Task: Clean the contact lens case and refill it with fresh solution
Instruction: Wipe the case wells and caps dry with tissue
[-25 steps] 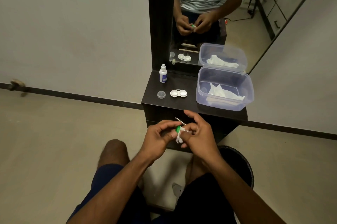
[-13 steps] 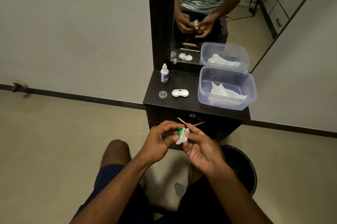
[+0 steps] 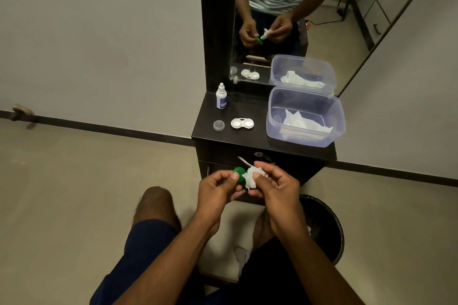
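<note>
My left hand (image 3: 218, 189) pinches a green lens-case cap (image 3: 239, 175) between thumb and fingers, in front of the dark dresser. My right hand (image 3: 275, 184) pinches a crumpled white tissue (image 3: 253, 175) and presses it against the cap. The white lens case (image 3: 242, 123) lies uncapped on the dresser top (image 3: 247, 134). To its left lies a small clear cap (image 3: 219, 125). A white solution bottle (image 3: 221, 96) with a blue label stands upright at the back left of the top.
A clear plastic tub (image 3: 306, 118) holding tissues sits on the right of the dresser top. The mirror (image 3: 285, 19) behind reflects my hands. A black bin (image 3: 327, 227) stands on the floor under my right forearm. A metal drawer handle (image 3: 244, 161) shows just beyond my fingers.
The tissue has come out from between my fingers and now bunches against the green cap, which has turned to show more of its side. Both hands stayed in place.
</note>
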